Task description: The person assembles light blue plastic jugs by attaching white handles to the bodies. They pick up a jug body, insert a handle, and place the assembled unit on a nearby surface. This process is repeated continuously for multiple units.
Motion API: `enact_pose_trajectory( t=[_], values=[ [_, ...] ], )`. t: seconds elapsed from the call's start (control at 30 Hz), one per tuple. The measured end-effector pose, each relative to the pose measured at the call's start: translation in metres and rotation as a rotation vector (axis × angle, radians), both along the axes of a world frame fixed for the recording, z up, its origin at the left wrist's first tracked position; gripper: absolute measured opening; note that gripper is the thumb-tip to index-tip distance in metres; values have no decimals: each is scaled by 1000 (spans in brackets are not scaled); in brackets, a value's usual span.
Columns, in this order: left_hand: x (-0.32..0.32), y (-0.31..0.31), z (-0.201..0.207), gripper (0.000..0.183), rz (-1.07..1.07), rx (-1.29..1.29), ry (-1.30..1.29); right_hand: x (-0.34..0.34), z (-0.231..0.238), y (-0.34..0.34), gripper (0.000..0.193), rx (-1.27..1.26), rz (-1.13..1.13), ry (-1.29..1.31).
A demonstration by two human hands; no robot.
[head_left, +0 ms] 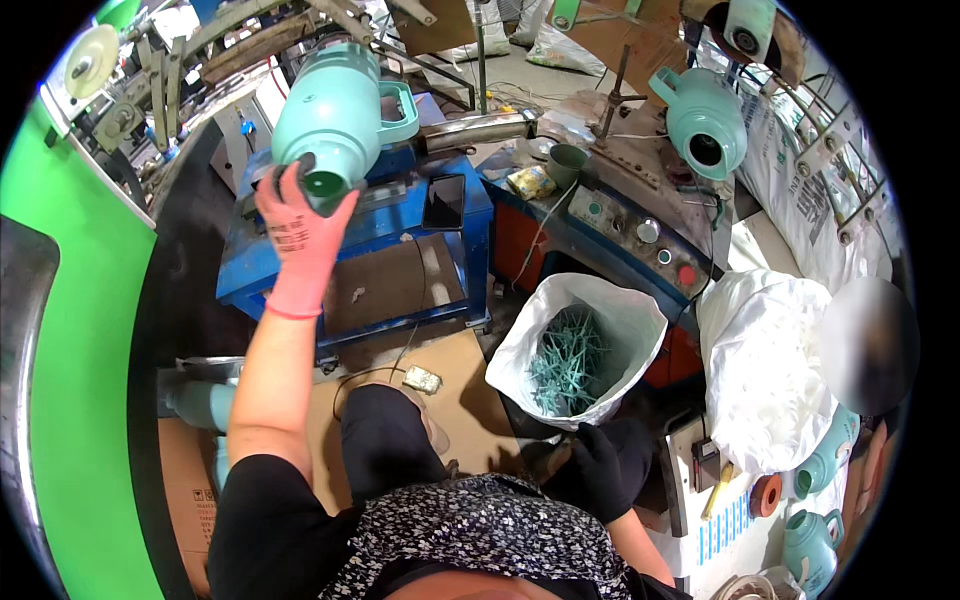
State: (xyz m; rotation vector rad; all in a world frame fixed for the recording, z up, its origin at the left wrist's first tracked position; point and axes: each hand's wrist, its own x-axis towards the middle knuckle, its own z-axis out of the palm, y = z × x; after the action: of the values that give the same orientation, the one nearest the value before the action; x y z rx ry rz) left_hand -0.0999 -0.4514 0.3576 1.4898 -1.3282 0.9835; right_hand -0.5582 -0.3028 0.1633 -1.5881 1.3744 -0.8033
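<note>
My left hand (305, 215), in a pink glove, grips the narrow open neck of a mint-green plastic jug (325, 110). Thumb and fingers lie around the rim. The jug lies tilted above the blue metal bench (250, 270), mouth toward me and handle to the right. Gloved in black, my right hand (603, 470) rests on my right knee with its fingers stretched out and nothing seen in it. Just beyond it stands a white sack (520, 345) holding thin green plastic scraps (568, 365).
A second green jug (705, 125) sits at the back right, above a control panel (635, 235) with buttons. A phone (444, 202) lies on the bench. At right are a full white bag (765, 370) and more jugs (810, 550). A green panel (95, 330) stands left.
</note>
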Motion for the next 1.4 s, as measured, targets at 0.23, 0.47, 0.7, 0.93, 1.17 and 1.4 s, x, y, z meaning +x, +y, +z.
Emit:
enact_pose_trajectory(
  t=[0.23, 0.47, 0.7, 0.93, 1.17, 1.4],
  values=[
    [30, -102, 24, 70, 207, 260, -25, 0, 25, 15, 28, -454, 319, 304],
    [50, -103, 36, 73, 284, 494, -205, 4, 17, 25, 27, -475, 319, 393],
    [16, -52, -17, 72, 113, 289, -435, 6, -5, 28, 32, -510, 318, 374],
    [-123, 11, -95, 72, -315, 811, -350, -11, 7, 33, 29, -586, 324, 217],
    [-220, -14, -31, 56, -625, 372, -477, -52, -7, 86, 26, -493, 174, 141],
    [-203, 20, -15, 69, -603, 511, -413, -60, 0, 107, 26, -660, 149, 274]
  ],
)
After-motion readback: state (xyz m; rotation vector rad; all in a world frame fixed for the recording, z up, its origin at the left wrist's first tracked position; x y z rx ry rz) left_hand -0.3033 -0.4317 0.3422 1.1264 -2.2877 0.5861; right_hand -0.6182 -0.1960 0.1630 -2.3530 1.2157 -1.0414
